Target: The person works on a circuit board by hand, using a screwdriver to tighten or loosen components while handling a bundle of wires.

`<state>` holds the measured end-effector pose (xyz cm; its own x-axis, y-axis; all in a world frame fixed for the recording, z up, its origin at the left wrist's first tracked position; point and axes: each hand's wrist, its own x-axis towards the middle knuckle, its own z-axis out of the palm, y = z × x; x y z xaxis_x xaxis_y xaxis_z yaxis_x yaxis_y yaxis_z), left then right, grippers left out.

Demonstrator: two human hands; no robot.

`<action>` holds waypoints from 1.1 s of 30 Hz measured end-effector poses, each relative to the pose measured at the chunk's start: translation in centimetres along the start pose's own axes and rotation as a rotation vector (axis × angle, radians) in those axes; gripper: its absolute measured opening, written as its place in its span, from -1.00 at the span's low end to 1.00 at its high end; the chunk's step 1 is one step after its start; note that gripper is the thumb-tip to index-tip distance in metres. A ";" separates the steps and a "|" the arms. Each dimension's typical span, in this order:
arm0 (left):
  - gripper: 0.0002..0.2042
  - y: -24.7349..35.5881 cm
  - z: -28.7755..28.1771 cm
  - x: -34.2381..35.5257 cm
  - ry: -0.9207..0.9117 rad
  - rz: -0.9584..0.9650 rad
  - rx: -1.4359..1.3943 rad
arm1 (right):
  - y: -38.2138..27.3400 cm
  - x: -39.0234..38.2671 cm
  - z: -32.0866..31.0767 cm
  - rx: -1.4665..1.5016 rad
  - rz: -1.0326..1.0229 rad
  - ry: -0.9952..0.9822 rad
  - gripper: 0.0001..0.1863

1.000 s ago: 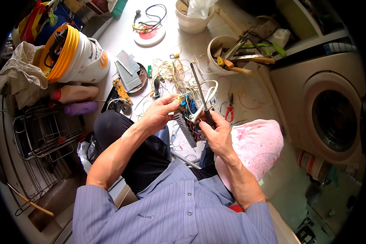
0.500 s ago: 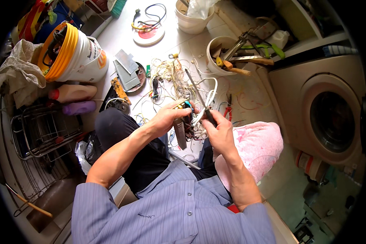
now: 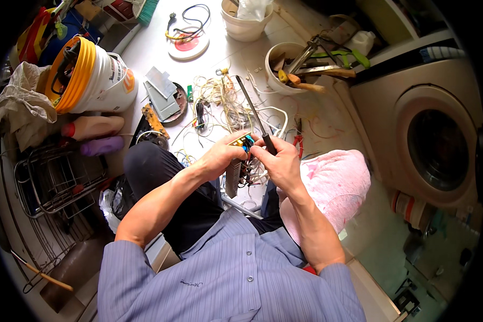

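My left hand [image 3: 221, 156] is closed around an electronic part with a grey metal side [image 3: 232, 180], yellow and blue components on top and wires hanging from it. A long screwdriver [image 3: 252, 107] with a black handle is in my right hand [image 3: 282, 162], its shaft pointing up and away to the left. The fingertips of that hand reach the part's wires and blue component, close to my left fingers. A white cable [image 3: 282, 119] loops just beyond. Pliers with red handles [image 3: 299, 141] lie on the floor right of it.
Beyond my hands spreads a tangle of wires [image 3: 225, 99]. Metal plates [image 3: 161, 96] lie left of it, beside a white and yellow bucket [image 3: 110, 86]. A tool bucket [image 3: 273, 80] and a washing machine [image 3: 378, 107] stand right. A pink cloth [image 3: 333, 180] covers my right knee.
My right hand has moved up and left, bringing its fingers onto the part. The screwdriver has moved with it, its tip now farther up and left. The view has shifted slightly.
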<state>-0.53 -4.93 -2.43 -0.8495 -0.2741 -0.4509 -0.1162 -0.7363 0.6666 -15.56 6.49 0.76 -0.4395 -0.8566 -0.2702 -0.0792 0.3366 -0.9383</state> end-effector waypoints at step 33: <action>-0.69 1.1 0.7 0.8 0.034 -0.031 0.155 | 0.1 -0.8 -0.3 0.372 0.130 -0.135 -0.85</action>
<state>-1.70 -5.51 -1.61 -0.8268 -0.2751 -0.4906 -0.2226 -0.6409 0.7346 -15.46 7.34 0.96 -0.3010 -0.8683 -0.3942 0.3092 0.3022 -0.9017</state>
